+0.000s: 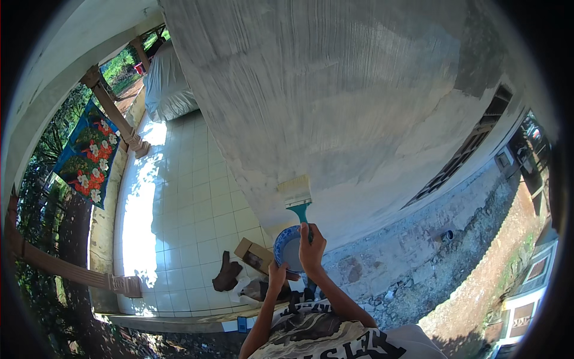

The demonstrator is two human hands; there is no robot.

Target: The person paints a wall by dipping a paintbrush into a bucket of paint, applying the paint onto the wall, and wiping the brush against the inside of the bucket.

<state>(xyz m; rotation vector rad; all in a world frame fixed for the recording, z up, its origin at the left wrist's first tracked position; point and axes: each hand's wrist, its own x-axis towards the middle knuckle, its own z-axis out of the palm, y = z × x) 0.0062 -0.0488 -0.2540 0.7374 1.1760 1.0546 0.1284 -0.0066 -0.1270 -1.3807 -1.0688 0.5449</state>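
Observation:
My right hand point(312, 251) grips the teal handle of a wide paintbrush point(297, 195). The brush's pale bristles point up, over the lower part of a grey plastered wall point(314, 112); whether they touch it I cannot tell. Streaks run along much of that wall, and its far upper right has a darker patch. In my left hand point(277, 274) is the rim of a bowl point(293, 251) with a blue-patterned edge. A whitish-grey liquid lies in the bowl, just below the brush handle.
An open cardboard box point(254, 256) and a brown cloth-like item point(228, 273) lie on the tiled floor point(193, 197). A phone point(242, 324) rests at the ledge. Silvery sheeting point(168, 85) covers something bulky behind. Rubble point(403, 294) lines the wall base at right. Columns point(117, 112) edge the porch.

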